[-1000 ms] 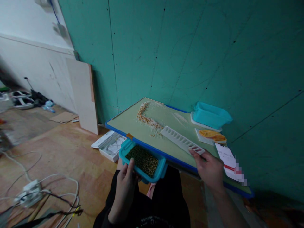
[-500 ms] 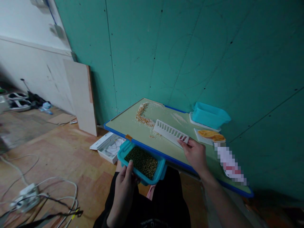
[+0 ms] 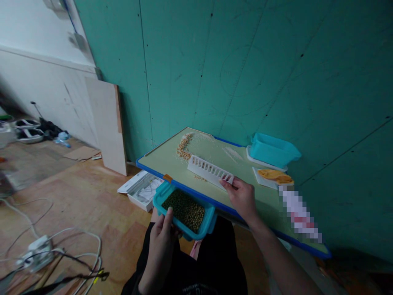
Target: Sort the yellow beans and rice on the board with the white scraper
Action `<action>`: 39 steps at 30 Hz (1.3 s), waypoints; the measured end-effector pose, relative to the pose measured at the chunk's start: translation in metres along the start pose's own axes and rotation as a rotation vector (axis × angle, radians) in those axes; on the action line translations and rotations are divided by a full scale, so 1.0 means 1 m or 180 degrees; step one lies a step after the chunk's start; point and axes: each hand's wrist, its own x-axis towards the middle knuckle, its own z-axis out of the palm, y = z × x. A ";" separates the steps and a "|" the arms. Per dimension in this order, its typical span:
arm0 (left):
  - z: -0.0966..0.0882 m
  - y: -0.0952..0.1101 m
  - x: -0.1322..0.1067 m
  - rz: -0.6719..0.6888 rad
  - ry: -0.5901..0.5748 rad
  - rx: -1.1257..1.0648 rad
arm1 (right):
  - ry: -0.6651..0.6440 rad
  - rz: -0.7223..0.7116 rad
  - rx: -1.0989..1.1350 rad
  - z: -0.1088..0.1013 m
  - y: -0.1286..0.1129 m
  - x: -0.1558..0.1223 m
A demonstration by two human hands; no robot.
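My left hand (image 3: pixel 162 229) grips the near left rim of a turquoise plastic container (image 3: pixel 210 219), thumb on top. Green beans (image 3: pixel 178 202) and tan beans (image 3: pixel 195 216) fill the container, which sits just below the table's front edge. My right hand (image 3: pixel 241 196) is closed on the right end of a white slotted plastic strip (image 3: pixel 210 172), held slanting over the tabletop. Beyond the strip's left end, tan beans (image 3: pixel 183 147) lie in a curved band amid pale powder. A few crumbs (image 3: pixel 199 178) lie on the near side of the strip.
The blue-edged table (image 3: pixel 159 157) stands against a green wall (image 3: pixel 184 61). At its right back are a turquoise bin (image 3: pixel 273 149), an orange cloth (image 3: pixel 274 176) and a blurred packet (image 3: pixel 299 213). An open white box (image 3: pixel 141 192) and cables (image 3: pixel 95 250) lie on the floor.
My right hand has moved left along the table with the slotted strip, whose left end now reaches the beans. My left hand and the container have hardly moved.
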 end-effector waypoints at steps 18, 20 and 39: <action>-0.002 -0.004 0.003 -0.0055 0.0007 -0.0123 | -0.0181 0.0210 0.0549 0.001 -0.001 0.016; -0.002 -0.004 0.004 -0.0045 -0.0008 -0.0068 | -0.0230 0.0228 0.0580 0.002 -0.001 0.016; 0.002 0.001 -0.001 -0.0056 0.0002 -0.0175 | -0.0245 0.0279 0.0789 0.005 -0.008 0.015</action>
